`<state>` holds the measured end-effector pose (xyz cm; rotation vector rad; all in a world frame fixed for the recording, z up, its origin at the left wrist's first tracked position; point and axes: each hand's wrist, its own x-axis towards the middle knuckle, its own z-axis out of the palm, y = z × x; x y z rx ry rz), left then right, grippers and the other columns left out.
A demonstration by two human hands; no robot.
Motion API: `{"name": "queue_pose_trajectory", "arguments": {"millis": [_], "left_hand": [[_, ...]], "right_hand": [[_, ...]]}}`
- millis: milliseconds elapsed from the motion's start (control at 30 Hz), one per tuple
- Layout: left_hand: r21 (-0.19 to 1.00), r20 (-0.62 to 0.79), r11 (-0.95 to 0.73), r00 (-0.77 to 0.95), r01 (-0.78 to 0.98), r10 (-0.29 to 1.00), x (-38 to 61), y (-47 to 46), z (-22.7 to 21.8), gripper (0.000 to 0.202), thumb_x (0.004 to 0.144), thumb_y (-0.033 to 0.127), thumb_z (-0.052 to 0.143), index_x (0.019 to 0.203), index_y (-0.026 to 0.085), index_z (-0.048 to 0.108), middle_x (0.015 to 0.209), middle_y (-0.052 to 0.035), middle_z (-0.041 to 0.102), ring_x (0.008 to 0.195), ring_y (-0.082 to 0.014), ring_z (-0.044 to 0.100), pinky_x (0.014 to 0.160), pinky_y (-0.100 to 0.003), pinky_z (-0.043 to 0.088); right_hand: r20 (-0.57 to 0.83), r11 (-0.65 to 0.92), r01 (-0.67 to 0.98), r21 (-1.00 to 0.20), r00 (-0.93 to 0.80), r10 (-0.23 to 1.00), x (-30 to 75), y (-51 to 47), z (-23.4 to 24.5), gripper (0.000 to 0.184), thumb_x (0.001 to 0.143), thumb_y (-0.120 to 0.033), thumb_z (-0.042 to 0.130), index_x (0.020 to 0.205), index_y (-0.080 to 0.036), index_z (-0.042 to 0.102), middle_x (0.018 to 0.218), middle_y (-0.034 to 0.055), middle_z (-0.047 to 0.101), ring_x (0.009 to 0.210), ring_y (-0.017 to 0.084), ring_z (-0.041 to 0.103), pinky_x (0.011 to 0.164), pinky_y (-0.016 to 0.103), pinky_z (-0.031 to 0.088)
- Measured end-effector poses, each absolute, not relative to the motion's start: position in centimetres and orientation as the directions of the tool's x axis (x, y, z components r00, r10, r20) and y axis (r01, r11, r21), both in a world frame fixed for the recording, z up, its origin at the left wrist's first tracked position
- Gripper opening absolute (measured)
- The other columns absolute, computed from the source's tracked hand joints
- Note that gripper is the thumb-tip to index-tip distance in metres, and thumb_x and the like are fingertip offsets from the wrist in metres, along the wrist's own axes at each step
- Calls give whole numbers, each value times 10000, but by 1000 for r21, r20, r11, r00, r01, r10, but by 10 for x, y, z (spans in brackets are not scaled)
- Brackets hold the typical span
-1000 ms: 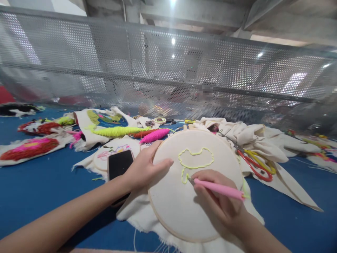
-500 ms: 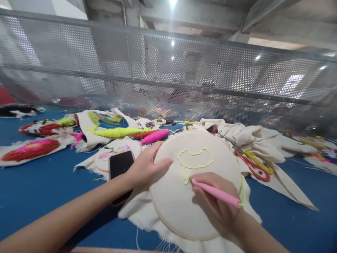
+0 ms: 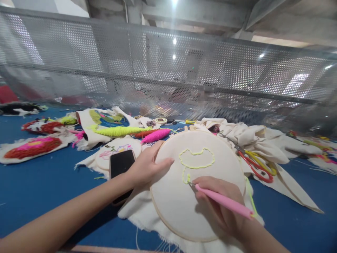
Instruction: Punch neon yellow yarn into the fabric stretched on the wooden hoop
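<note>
A round embroidery hoop (image 3: 168,225) with white cloth stretched in it leans up toward me. My left hand (image 3: 150,163) grips its left rim, thumb lying on the cloth and fingers behind it out of sight. In my right hand (image 3: 223,198) is a pink punch needle (image 3: 225,202), its metal tip at the lower end of a yellow-green yarn outline (image 3: 197,158). The outline shows a closed bean shape with a smaller curved shape below. Yellow-green yarn (image 3: 253,200) trails from the handle's back end, right of the hoop.
A phone (image 3: 121,165) lies left of the hoop on the blue table (image 3: 39,189). Yellow (image 3: 121,131) and pink yarn bundles (image 3: 156,135) sit behind, near several embroidered pieces. Red- and yellow-handled scissors (image 3: 259,167) rest on crumpled cloth (image 3: 242,131) at right. A perforated metal screen (image 3: 158,66) stands beyond.
The punch needle has drawn back to the right and slightly down, baring more of its metal tip. My left hand keeps its hold on the hoop.
</note>
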<state>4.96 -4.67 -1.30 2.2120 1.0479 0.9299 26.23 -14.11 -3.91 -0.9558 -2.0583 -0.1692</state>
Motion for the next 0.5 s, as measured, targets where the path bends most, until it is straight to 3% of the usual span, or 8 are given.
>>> {"name": "queue_pose_trajectory", "arguments": {"millis": [200, 500], "left_hand": [[676, 356, -567, 465, 471, 811, 49, -47, -14, 328, 790, 361, 562, 1044, 155, 548, 950, -45, 637, 837, -204, 573, 745, -331, 444], [679, 362, -570, 465, 463, 808, 49, -49, -12, 370, 798, 396, 554, 1086, 165, 541, 984, -47, 638, 868, -217, 579, 765, -341, 449]], "right_hand": [[755, 729, 623, -284, -324, 570, 267, -140, -49, 124, 864, -184, 506, 985, -179, 531, 877, 55, 662, 738, 132, 626, 636, 247, 508], [711, 690, 674, -264, -347, 611, 265, -141, -43, 97, 877, -218, 482, 945, -182, 542, 801, 42, 650, 680, 138, 604, 589, 254, 487]]}}
